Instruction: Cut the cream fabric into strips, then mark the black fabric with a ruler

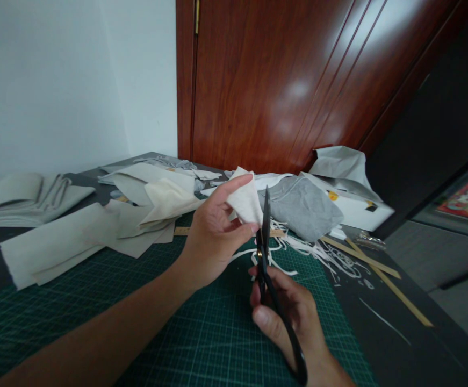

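Near the centre, my left hand (pixel 213 231) pinches a small piece of off-white cloth (pixel 245 200) between thumb and fingers, raised above the green cutting mat (pixel 213 322). My right hand (pixel 288 314) is closed round the handles of black scissors (pixel 263 258). Their blades point up and away, slightly apart, at the right edge of the cloth. The left thumb tip is close beside the blades. Whether the cloth lies between the blades is hard to tell.
Folded pale cloth (pixel 28 201) and long cloth pieces (pixel 64 239) lie at the left. Behind the hands is grey cloth (pixel 306 207). White cords (pixel 338 258) and wooden strips (pixel 395 295) lie right, near a white box (pixel 358 212). A wooden door (pixel 258 80) stands behind.
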The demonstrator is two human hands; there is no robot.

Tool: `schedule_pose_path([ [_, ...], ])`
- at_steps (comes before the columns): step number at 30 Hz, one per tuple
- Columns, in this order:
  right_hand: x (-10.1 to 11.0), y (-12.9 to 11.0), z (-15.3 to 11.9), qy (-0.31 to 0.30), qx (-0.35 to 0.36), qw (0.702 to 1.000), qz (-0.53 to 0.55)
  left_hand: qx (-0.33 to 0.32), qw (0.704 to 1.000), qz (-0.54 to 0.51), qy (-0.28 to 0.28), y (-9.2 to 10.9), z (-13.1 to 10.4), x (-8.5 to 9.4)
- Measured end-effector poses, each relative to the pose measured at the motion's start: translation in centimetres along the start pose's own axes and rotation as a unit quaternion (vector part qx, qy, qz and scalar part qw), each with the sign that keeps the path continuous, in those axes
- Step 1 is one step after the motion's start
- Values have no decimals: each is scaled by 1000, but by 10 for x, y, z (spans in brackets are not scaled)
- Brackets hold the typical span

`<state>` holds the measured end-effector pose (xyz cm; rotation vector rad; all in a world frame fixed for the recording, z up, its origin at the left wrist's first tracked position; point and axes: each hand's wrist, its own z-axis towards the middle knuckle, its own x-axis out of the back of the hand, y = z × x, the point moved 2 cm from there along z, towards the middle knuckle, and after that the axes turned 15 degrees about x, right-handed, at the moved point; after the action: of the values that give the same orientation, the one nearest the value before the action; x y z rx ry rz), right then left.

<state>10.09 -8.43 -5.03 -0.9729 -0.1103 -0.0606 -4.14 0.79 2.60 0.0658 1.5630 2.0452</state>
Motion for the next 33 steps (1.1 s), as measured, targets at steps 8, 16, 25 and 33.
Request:
schedule_pose_path([
  [8,3,-1,-1,-25,2,999,25,-6,1000,-6,-4,-2,0,0],
  [16,1,1,-4,10,3,999,40,-12,1000,-16,-17,3,-3,-2],
  [25,-1,4,-7,26,43,998,43,-43,998,-16,-37,1,-3,-1],
  [33,-1,-1,-4,19,83,996,24,-52,997,-18,-48,2,-2,-2],
])
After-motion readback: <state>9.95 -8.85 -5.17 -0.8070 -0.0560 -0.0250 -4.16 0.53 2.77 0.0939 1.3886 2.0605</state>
